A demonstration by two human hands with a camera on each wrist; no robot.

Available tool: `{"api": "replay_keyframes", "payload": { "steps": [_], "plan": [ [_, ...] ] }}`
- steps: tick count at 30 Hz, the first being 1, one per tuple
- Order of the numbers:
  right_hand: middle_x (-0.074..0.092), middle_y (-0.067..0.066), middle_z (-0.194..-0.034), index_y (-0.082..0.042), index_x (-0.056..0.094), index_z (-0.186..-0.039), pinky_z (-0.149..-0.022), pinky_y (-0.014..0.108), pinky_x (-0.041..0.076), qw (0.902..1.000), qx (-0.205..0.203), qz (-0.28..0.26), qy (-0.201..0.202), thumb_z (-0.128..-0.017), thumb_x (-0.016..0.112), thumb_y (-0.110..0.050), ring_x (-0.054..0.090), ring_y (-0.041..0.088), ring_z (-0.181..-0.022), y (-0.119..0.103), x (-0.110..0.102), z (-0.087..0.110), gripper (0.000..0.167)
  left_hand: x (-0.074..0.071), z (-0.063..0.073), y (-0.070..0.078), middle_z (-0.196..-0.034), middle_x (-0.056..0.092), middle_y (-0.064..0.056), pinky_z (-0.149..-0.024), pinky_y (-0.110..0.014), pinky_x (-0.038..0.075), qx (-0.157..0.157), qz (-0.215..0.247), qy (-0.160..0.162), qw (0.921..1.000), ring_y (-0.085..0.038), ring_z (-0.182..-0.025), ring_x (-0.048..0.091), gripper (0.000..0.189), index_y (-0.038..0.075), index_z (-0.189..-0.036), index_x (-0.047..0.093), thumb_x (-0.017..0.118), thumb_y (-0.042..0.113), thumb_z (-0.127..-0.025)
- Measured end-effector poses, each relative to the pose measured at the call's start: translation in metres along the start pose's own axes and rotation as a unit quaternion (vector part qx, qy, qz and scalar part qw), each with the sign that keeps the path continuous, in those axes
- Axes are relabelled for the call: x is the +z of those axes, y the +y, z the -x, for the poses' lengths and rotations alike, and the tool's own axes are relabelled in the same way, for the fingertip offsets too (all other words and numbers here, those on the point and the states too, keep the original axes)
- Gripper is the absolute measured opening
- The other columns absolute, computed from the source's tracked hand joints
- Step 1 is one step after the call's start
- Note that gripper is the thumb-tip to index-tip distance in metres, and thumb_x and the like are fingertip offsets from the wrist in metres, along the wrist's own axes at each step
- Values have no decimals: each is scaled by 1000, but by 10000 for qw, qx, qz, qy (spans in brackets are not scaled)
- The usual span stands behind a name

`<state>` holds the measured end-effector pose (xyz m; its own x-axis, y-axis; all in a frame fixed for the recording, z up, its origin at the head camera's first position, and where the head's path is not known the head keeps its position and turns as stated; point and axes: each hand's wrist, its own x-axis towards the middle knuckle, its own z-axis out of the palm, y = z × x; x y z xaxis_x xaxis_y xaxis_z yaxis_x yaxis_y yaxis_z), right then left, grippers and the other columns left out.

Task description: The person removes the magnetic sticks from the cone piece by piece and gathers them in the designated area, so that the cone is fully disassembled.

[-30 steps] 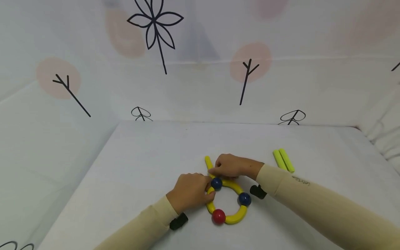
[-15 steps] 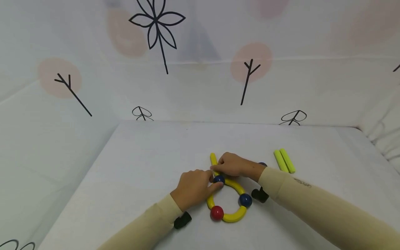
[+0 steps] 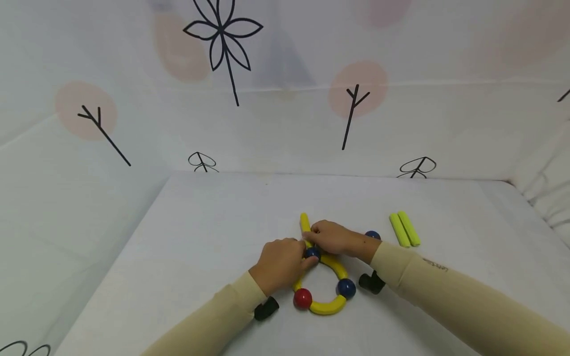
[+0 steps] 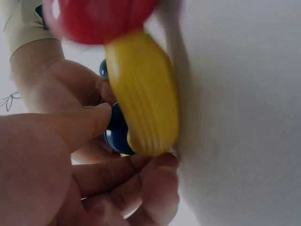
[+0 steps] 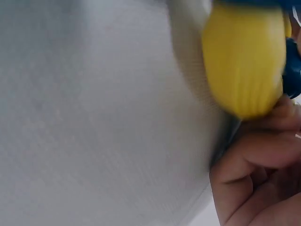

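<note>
Curved yellow rods (image 3: 328, 307) and balls form a ring on the table. Its red ball (image 3: 303, 299) is at the near left, a blue ball (image 3: 346, 288) at the right. At the ring's far side, my left hand (image 3: 277, 266) pinches another blue ball (image 3: 312, 253) between thumb and fingers. From that ball a straight yellow rod (image 3: 305, 221) points away from me, and my right hand (image 3: 331, 238) pinches its lower part. In the left wrist view, a curved yellow rod (image 4: 143, 94) passes close by my fingertips. The right wrist view shows curled fingers (image 5: 240, 165) below a yellow rod (image 5: 244, 61).
A loose blue ball (image 3: 372, 235) lies just beyond my right wrist. Two lime-green sticks (image 3: 400, 230) lie side by side farther right. White cloth with printed plants (image 3: 285, 128) rises behind the white tabletop (image 3: 213, 212) and at its sides.
The ring has turned slightly, its red ball shifting left and away from me. The straight rod has swung more upright in view. My left hand has moved a little right and away, its thumb onto the ball.
</note>
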<state>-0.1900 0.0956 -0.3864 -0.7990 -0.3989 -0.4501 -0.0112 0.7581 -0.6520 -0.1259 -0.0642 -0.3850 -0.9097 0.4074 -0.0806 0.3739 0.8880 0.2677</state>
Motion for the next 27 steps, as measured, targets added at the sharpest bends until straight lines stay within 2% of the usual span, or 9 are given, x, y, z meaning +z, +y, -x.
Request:
{"api": "replay_keyframes", "payload": {
  "steps": [4,7,13,16,19,22,27],
  "plan": [
    [51,4,-74,-9,58,-100,-53,23,43,9999,-22,-57,-113,-107,42,-36,48,15,-57,0,1,2,32,0,-1,1,-60,47,4,-46,-23,30,-10,-158,-46,9999,-10,-51,42,38,10,-94,71,66,47,-95],
    [51,5,-75,-8,56,-102,-54,24,44,9998,-87,-123,-141,-108,41,-36,49,17,-58,0,1,3,32,0,-1,1,-61,48,4,-46,-24,30,-68,-102,-47,9999,-10,-52,43,38,10,-97,71,66,47,-94],
    [52,5,-75,-8,57,-101,-57,24,45,9997,-81,-203,-122,-108,41,-36,51,17,-61,2,0,3,33,2,-1,0,-59,43,6,-47,-24,30,-208,293,134,9993,-10,-52,42,37,15,-80,66,67,49,-93],
    [54,4,-74,-7,57,-100,-56,24,45,9995,-118,-260,-126,-108,41,-36,51,16,-60,3,0,2,34,3,-1,-1,-58,41,6,-47,-24,29,-230,353,275,9987,-10,-51,40,38,16,-77,65,68,51,-92],
    [54,5,-72,-7,56,-100,-56,24,45,9992,-144,-336,-132,-109,39,-35,50,16,-59,3,0,1,34,3,-1,0,-59,47,6,-47,-24,29,-208,214,306,9991,-10,-51,42,37,14,-84,69,68,51,-91],
    [52,4,-71,-6,53,-102,-56,25,44,9989,-122,-439,-53,-109,36,-35,49,17,-59,4,-2,0,34,3,-1,2,-66,58,4,-47,-24,33,-198,-53,204,9996,-10,-53,47,38,12,-94,72,67,51,-92],
    [50,2,-68,-7,51,-104,-56,26,39,9985,-263,-295,385,-110,34,-38,46,16,-59,5,-20,5,35,3,-1,5,-80,70,0,-49,-25,41,-195,-319,64,9993,-10,-58,53,41,12,-101,73,66,51,-93]
  ]
}}
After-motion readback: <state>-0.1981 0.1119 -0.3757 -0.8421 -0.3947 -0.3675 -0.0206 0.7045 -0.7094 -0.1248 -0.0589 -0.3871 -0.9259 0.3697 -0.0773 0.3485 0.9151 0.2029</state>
